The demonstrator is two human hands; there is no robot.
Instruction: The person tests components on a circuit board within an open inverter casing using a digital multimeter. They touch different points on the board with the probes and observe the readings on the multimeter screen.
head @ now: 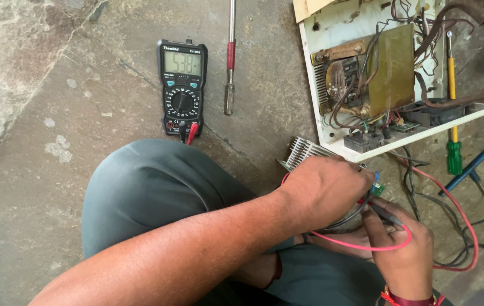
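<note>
Pinching a black test probe [386, 214] between its fingertips, the right hand [403, 249] presses the tip toward a small green circuit board [378, 188] that sits at the edge of a finned metal heatsink [305, 152]. The left hand [324, 190] is curled closed over the same board, with a red test lead [366, 247] looping out from under it; whether it grips the red probe itself cannot be told, since the fingers hide it.

1 black digital multimeter [182, 88] lies on the stone floor [37, 124] well apart from the hands, its screen lit and 2 plugs, 1 red and 1 black, seated at its lower end. Just beside it lies 1 long metal tool with a red band [230, 56].

1 opened white appliance chassis [355, 34] rests near the hands, showing 1 transformer [378, 71] and a tangle of brown wires. To its right lie 2 screwdrivers: 1 with a yellow shaft and green handle [453, 113], 1 with a blue handle [471, 167]. The person's knee in grey trousers [157, 192] fills the middle of the view.
</note>
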